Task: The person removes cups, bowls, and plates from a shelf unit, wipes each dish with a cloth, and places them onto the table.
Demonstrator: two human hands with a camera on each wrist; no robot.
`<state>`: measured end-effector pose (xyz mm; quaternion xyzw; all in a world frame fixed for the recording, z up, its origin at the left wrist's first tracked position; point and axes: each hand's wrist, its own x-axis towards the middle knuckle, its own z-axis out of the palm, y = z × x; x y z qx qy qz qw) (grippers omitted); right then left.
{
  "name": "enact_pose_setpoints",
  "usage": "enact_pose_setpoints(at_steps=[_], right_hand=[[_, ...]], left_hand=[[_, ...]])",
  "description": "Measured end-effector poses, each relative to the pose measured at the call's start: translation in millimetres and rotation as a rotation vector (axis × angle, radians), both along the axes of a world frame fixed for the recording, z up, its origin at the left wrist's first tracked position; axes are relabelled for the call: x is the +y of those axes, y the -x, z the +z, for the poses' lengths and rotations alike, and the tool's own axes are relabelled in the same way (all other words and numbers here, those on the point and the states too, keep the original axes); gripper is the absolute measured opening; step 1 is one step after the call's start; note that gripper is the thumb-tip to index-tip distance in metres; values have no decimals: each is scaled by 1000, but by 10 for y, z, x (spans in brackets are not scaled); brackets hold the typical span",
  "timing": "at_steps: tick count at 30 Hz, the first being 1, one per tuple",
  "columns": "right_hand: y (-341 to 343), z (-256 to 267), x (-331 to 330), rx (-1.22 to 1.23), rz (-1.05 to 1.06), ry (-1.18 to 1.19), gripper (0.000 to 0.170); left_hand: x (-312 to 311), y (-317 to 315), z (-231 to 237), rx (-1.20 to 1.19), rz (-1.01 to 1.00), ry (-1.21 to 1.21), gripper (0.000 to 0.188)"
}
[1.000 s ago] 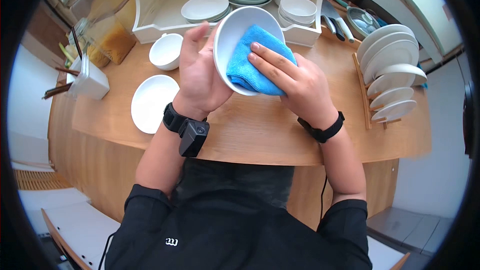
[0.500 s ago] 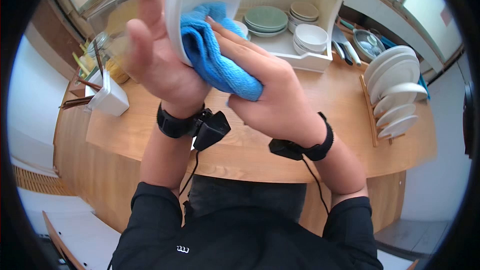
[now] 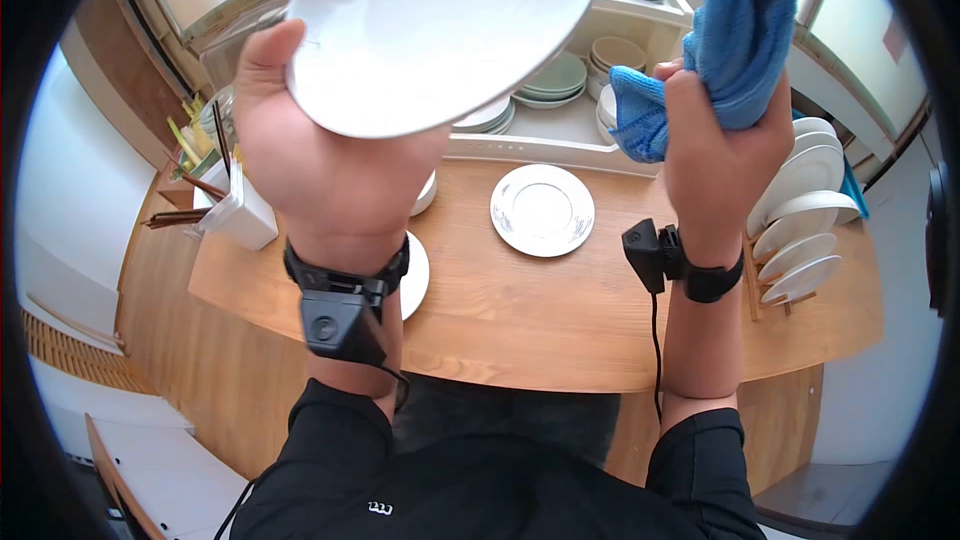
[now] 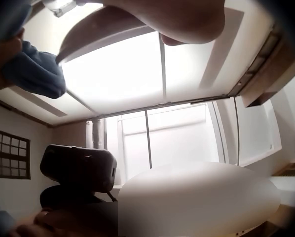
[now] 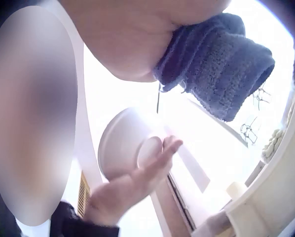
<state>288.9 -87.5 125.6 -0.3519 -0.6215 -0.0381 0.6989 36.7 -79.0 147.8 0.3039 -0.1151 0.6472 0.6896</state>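
Note:
My left hand (image 3: 325,170) holds a white bowl (image 3: 440,30) up in front of me, thumb at its rim and palm beneath. From the right wrist view, the left fingers (image 5: 155,165) lie along the underside of the bowl (image 5: 119,140), by its foot ring. In my right hand (image 3: 725,150) is a bunched blue cloth (image 3: 745,30), gripped off to the right and apart from the bowl. The cloth (image 5: 221,64) hangs from that hand in the right wrist view. Below, on the table, lies a patterned white plate (image 3: 541,210).
A white dish (image 3: 414,278) sits partly behind my left forearm. Chopsticks stand in a white holder (image 3: 245,210) at left. Plates fill a wooden rack (image 3: 752,285) at right. At the back, a cream shelf (image 3: 560,152) holds stacked plates and bowls.
The bowl has been raised and tilted so its inside faces me. My right hand has taken the cloth out of the bowl and moved right. The patterned plate has come into view.

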Motion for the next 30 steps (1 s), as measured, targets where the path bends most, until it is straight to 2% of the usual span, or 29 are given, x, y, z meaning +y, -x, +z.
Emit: enact_pose_setpoints(at_steps=[1,2,4,5,6,8,10,11,13,14,19,21,22,26,29,30], right_hand=[[-33,44,-21,125,122,71,27],[-30,47,-36,128,114,63,27],[20,-11,-56,135,310,132,30],[50,-40,-50,-17,154,93,30],[133,-58,-74,-15,153,43,31],[143,-103,-73,-8,153,-10,32],[35,-101,-59,-151,128,-97,37],[64,-48,-99,-236,123,-48,57],[232,123,11,-407,181,-351,76],[261,66,6,-393,201,-309,86],[302,69,13,-412,173,-253,82],[316,58,-1,-343,194,-142,80],[324,48,-1,-324,198,-139,81],[343,82,-128,-256,206,-20,83],[338,104,-127,-319,176,-145,83],[336,106,-128,-337,119,-158,83]], left_hand=[[-7,-59,29,30,-51,86,58],[59,-106,-40,-32,-156,-15,58],[106,-217,-80,2,-210,47,59],[117,-278,-74,36,-254,113,60],[107,-381,-70,40,-259,105,60],[62,-576,-73,410,217,77,65],[161,-613,-148,506,289,28,69],[200,-616,-164,598,359,-22,74],[209,-614,-160,606,340,-73,70],[190,-601,-161,619,321,-112,68],[161,-438,-169,661,278,-251,81],[270,-392,-150,292,-301,-247,99],[179,-419,-128,296,-208,-207,88],[-8,-315,-80,413,-98,-241,75],[-82,-264,-15,488,-24,-258,66],[-110,-251,22,581,70,-181,65]])
